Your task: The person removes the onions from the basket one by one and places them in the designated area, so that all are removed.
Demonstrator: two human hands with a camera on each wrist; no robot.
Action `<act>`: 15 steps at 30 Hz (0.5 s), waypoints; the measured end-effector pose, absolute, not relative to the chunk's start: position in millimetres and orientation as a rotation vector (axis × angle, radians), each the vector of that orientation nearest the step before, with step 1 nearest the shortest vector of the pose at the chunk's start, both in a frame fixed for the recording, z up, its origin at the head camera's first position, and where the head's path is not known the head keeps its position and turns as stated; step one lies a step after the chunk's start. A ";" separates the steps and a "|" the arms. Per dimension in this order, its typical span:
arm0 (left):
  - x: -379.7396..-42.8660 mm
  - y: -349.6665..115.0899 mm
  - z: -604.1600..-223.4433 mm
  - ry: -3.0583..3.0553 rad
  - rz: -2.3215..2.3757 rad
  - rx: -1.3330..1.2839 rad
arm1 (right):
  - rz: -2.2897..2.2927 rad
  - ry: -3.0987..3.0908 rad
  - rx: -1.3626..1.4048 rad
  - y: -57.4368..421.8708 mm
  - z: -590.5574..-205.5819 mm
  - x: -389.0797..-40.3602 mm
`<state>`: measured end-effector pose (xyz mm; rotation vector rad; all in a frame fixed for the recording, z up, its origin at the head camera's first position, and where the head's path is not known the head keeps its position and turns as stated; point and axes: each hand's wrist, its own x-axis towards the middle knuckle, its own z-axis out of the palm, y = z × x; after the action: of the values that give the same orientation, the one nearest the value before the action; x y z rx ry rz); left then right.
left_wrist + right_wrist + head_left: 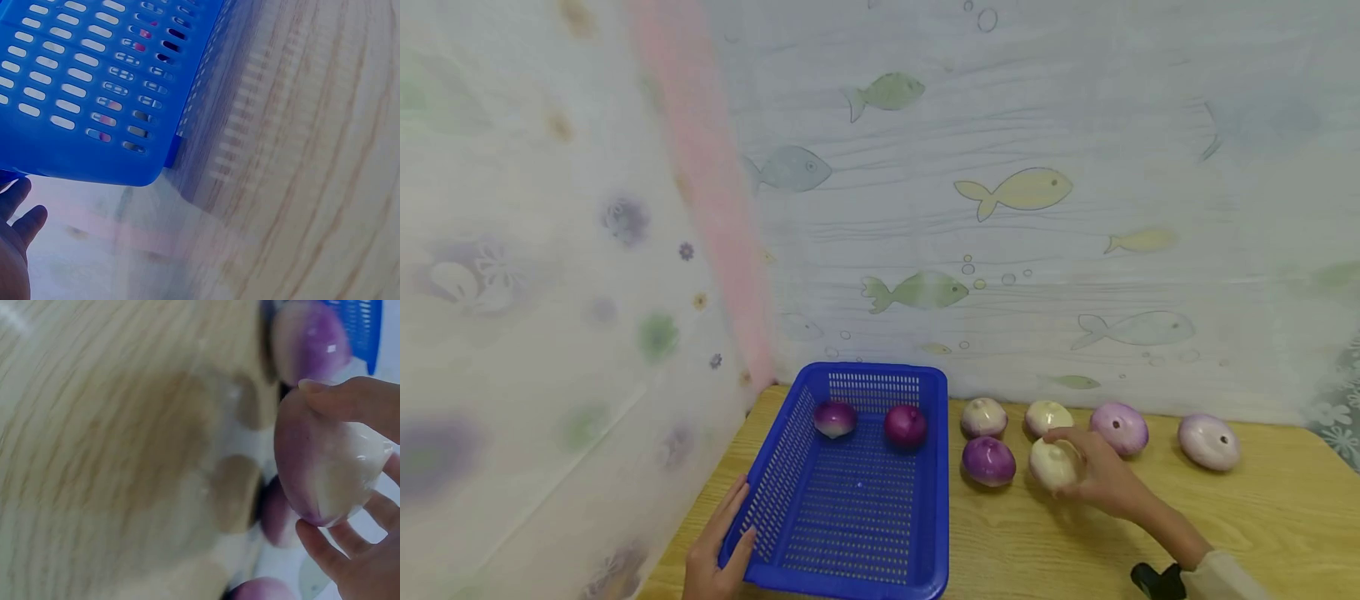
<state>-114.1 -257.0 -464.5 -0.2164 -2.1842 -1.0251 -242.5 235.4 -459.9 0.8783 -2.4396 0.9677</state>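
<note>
My right hand [1105,479] grips a pale onion [1054,465] between thumb and fingers. The right wrist view shows this onion [331,459] with a purple flush on one side, held just off the table. Close by on its left sits a purple onion [988,462]; a whitish onion [1048,417] is right behind it. My left hand [718,542] rests with fairly straight fingers against the left side of a blue plastic basket [942,500]. Inside the basket, toward its far end, lie a purple-and-white onion [835,418] and a dark red-purple onion [906,426].
Along the back of the wooden table [1000,550] stand a white-purple onion [984,417], a light purple onion [1119,428] and a pale pinkish onion [1209,442]. A fish-patterned curtain [1030,275] rises right behind the table, and another covers the left side.
</note>
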 end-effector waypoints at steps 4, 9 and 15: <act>-114.2 -256.5 -465.0 -2.179 -1.017 -0.212 | 0.910 -2.455 0.842 237.4 -470.2 -245.9; -114.5 -255.4 -465.0 -2.187 -1.024 -0.206 | 0.827 -2.491 0.788 239.1 -477.6 -247.1; -112.8 -254.7 -462.5 -2.252 -1.022 -0.118 | 0.775 -2.500 0.810 239.5 -477.1 -247.5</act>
<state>-112.8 -254.7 -462.5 -0.1177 -2.2524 -1.0216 -247.5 239.5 -477.1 0.8102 -2.5000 0.7746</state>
